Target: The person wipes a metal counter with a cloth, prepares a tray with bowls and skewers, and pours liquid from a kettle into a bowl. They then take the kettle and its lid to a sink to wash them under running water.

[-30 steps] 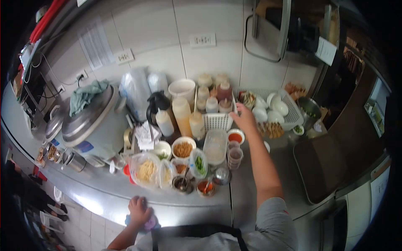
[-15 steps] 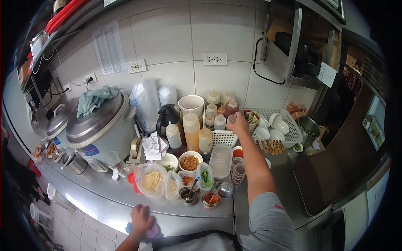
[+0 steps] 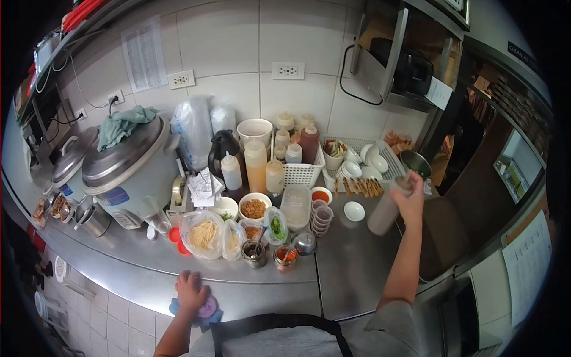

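My right hand (image 3: 411, 201) is closed around the upper part of a squeeze bottle (image 3: 384, 212) with a brownish-pink tint. The bottle leans over the steel counter, right of a small white dish (image 3: 354, 211). At the counter's front edge, my left hand (image 3: 191, 293) rests with bent fingers over a purple and blue cloth (image 3: 208, 307), which is partly hidden under it. Several squeeze bottles stand behind, among them an orange one (image 3: 256, 177) and a dark red one (image 3: 308, 144) in a white basket (image 3: 302, 175).
Jars of sauce (image 3: 285, 256), a bag of pale strips (image 3: 202, 236), a bowl of brown bits (image 3: 253, 208) and stacked plastic cups (image 3: 322, 219) fill the middle. White bowls sit in a rack (image 3: 329, 178). A large lidded pot (image 3: 128, 157) is left; a brown tray (image 3: 443, 244) is right.
My right hand has drawn the squeeze bottle out from the bottle group and carried it right and toward me. My left hand stays at the cloth. The camera view has shifted to the right.
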Motion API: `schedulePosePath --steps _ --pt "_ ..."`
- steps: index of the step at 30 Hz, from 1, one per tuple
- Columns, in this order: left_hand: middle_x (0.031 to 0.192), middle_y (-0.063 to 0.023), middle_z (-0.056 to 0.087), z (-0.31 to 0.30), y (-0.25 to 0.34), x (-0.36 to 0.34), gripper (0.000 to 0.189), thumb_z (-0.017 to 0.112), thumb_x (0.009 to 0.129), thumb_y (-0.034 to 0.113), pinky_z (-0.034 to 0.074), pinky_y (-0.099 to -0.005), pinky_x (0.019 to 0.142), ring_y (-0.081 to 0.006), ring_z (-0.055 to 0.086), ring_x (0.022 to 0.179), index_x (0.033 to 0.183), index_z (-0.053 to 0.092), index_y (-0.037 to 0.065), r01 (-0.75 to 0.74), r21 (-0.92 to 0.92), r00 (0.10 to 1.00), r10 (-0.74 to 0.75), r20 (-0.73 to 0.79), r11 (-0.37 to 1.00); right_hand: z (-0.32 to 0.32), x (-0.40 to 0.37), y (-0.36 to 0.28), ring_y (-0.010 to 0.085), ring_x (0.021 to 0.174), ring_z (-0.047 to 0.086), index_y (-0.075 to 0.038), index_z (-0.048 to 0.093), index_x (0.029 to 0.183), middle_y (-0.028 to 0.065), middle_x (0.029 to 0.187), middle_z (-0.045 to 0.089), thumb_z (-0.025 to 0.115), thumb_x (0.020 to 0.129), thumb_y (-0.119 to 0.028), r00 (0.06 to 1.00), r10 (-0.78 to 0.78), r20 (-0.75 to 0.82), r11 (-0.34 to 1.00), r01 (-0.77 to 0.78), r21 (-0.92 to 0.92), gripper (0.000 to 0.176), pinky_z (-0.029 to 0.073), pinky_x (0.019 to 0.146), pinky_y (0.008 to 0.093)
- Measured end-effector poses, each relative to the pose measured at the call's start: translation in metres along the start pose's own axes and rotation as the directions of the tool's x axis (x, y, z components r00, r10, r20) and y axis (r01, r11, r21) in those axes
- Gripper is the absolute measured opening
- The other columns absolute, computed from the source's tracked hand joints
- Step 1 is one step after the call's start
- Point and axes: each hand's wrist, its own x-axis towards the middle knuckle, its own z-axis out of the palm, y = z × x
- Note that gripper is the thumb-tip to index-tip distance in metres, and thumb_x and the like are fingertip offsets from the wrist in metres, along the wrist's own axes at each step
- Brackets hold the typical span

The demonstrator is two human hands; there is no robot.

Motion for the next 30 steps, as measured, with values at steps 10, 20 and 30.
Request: schedulePosePath --steps 10,20,30 --pt "0.113 -0.0152 0.042 0.009 -0.010 0.002 0.049 0.061 0.062 0.024 0.029 -0.0430 0.090 -0.0329 0.038 0.106 0.108 0.050 0.011 -0.063 0.063 0.998 0.062 0.019 0.996 -0.026 -0.100 0.086 0.0247 0.101 0.049 0.000 0.034 0.122 0.0162 0.111 0.048 0.073 0.057 -0.012 0.981 0.158 -0.115 0.967 -0.177 -0.185 0.077 0.038 0.087 0.0313" --pt "0.114 -0.0148 0.041 0.006 -0.007 0.004 0.049 0.062 0.063 0.024 0.028 -0.0416 0.091 -0.0319 0.037 0.108 0.109 0.050 0.011 -0.034 0.062 0.999 0.032 0.031 0.997 0.012 -0.090 0.097 0.0306 0.107 0.045 -0.012 0.029 0.127 0.0127 0.117 0.044 0.074 0.057 -0.017 0.931 0.354 0.090 0.740 -0.221 -0.635 0.083 0.038 0.088 0.0372" --pt "0.115 -0.0150 0.041 0.005 -0.007 0.006 0.049 0.062 0.063 0.023 0.028 -0.0414 0.092 -0.0324 0.037 0.109 0.109 0.050 0.011 -0.014 0.034 0.999 0.013 0.032 0.999 0.040 -0.038 0.087 0.0253 0.105 0.045 -0.022 0.040 0.119 0.0070 0.111 0.048 0.062 0.068 -0.010 0.825 0.438 0.358 0.049 0.376 -0.926 0.057 0.033 0.088 0.0407"
